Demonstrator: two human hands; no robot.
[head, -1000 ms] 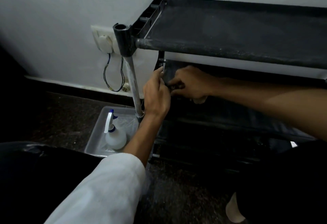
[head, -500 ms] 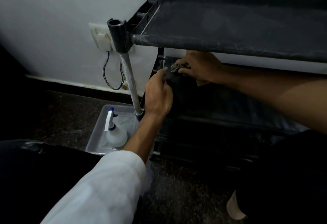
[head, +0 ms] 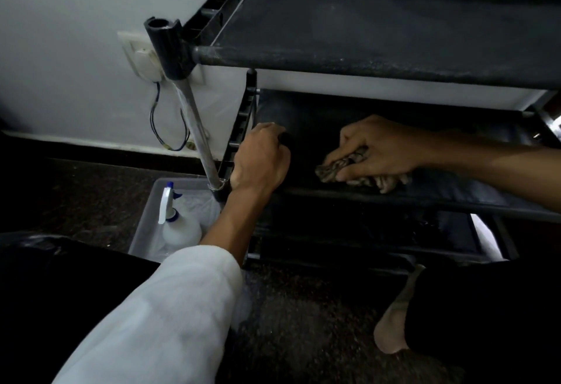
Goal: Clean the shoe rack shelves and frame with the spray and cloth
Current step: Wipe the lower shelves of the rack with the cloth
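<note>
So it's still pretty early in the job imo. The shoe rack (head: 170,46) has a top shelf (head: 379,19) that looks dusty, with pale specks all along its front bar, so I'd say that one hasn't been wiped yet. The lowest level is too dark to judge. Right now the right hand (head: 382,149) has its grip bunched tight round the cloth (head: 364,172) and presses it onto the rack's middle shelf (head: 455,198), near the front edge. The left hand (head: 261,162) is at that shelf's left end, fingers curled over the edge to steady the rack, as far as I can tell in the gloom. The spray bottle (head: 179,225) isn't in use. It stands in a grey tub (head: 145,219) on the floor just left of the rack's front leg. Compared with half a second ago, the cloth hand has dropped from the back corner post under the top shelf down onto the middle shelf and slid right. The left hand has gone from resting on the side frame to curling in.
</note>
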